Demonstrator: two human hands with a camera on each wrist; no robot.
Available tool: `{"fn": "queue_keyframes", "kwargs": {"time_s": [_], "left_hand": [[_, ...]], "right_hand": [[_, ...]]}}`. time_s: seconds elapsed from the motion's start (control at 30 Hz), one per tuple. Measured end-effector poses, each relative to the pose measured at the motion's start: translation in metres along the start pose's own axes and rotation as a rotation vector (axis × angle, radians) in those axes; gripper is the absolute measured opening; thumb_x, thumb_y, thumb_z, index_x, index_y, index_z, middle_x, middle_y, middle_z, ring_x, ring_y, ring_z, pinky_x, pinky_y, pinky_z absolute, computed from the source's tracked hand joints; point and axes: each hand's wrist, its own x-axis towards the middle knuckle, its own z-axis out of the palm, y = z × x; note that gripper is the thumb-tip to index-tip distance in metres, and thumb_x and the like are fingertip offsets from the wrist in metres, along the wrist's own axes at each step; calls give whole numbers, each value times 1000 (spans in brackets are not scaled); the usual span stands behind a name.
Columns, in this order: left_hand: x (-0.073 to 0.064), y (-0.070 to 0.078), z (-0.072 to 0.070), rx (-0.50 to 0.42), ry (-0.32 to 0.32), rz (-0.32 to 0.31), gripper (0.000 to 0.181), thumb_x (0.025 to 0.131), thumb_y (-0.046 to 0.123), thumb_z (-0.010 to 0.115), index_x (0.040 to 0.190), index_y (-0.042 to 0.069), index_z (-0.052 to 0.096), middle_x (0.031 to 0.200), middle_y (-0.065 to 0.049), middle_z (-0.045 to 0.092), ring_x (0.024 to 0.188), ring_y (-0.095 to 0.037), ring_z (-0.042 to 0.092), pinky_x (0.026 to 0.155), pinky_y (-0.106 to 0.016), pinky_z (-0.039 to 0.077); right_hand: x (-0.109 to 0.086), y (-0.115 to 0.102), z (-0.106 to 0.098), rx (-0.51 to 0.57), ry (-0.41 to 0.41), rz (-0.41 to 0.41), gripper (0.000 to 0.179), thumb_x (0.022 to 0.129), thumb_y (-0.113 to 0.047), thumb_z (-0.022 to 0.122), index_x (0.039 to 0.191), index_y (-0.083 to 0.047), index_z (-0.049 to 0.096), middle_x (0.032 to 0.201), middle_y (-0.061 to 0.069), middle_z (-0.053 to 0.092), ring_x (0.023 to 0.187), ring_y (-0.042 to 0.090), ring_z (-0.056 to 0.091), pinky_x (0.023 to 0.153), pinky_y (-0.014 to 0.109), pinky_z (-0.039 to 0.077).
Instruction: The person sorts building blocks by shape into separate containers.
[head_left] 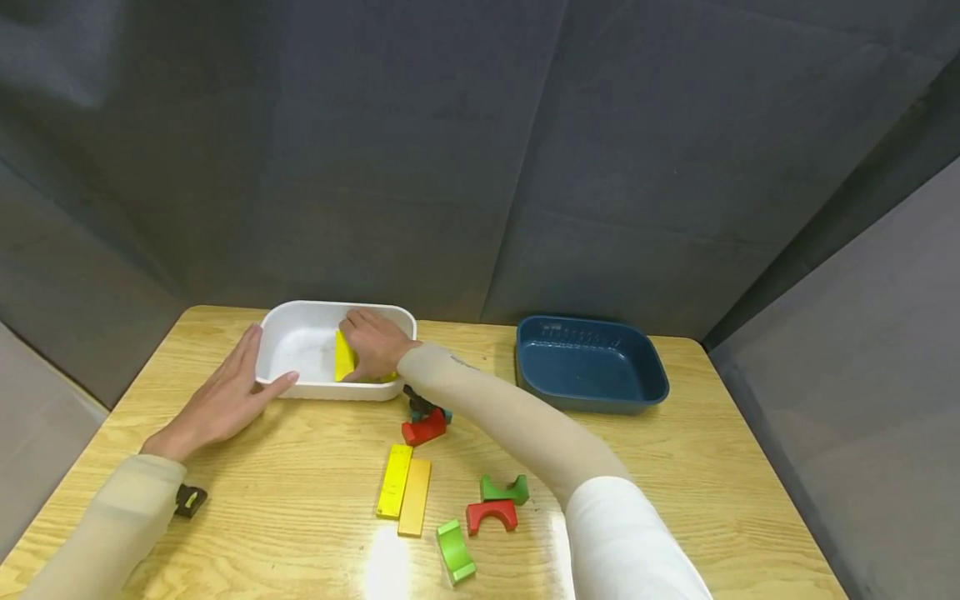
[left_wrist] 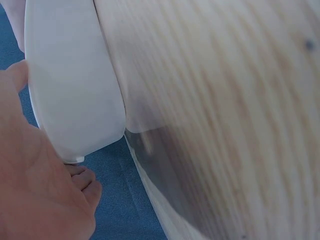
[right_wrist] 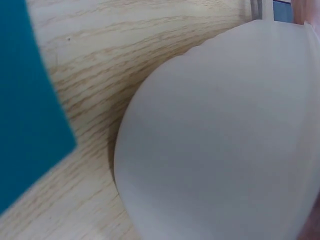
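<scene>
1. From the head camera I see the white tub (head_left: 322, 390) by the desk's (head_left: 750, 533) far edge, toward its far left corner. The right hand (head_left: 377, 343) reaches inside, thumb and fingers bent about a yellow block (head_left: 343, 357), which it appears to grasp. I'd judge that block light, rigid and hard to damage; opposite flat faces should suit a pinch.
2. In the same view, the left hand (head_left: 221, 396) lies unclenched against the tub's left end, fingers fairly straight, thumb at the front rim.
3. From the left wrist camera, the thumb meets a smooth wall; I expect light, stiff plastic that could slide, so I'd favour the rim for grip.
4. From the right wrist camera, the tub's rounded wall hides the fingers; I can't tell their state there.
</scene>
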Motion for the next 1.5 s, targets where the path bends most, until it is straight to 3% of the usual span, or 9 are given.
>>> {"fn": "queue_keyframes", "kwargs": {"time_s": [0.4,0.77,1.13,1.5], "left_hand": [[0,-3,0,6,3,1,108,107,63,53,170,7,-15,178,-15,-17,162,-51,5,121,-77,20],[0,0,-1,7,-7,-11,108,107,64,51,169,6,-15,178,-15,-18,162,-51,4,120,-78,20],[3,0,0,5,-12,-21,108,107,65,50,169,6,-16,178,-15,-19,162,-52,4,121,-78,19],[4,0,0,4,-12,-8,107,108,64,50,169,7,-16,178,-15,-19,162,-52,3,120,-79,18]], "right_hand": [[0,-3,-2,-5,33,-26,93,89,-71,75,149,-4,54,143,8,54,129,21,49,118,29,37],[-6,2,-8,81,31,9,95,91,-73,71,156,-7,50,151,6,54,135,20,51,121,29,37],[-22,9,-19,98,82,45,93,94,-74,66,156,-6,52,150,7,58,129,21,56,113,30,45],[-49,10,-34,172,124,69,81,101,-65,64,156,-7,52,148,8,58,127,22,55,112,32,45]]}}
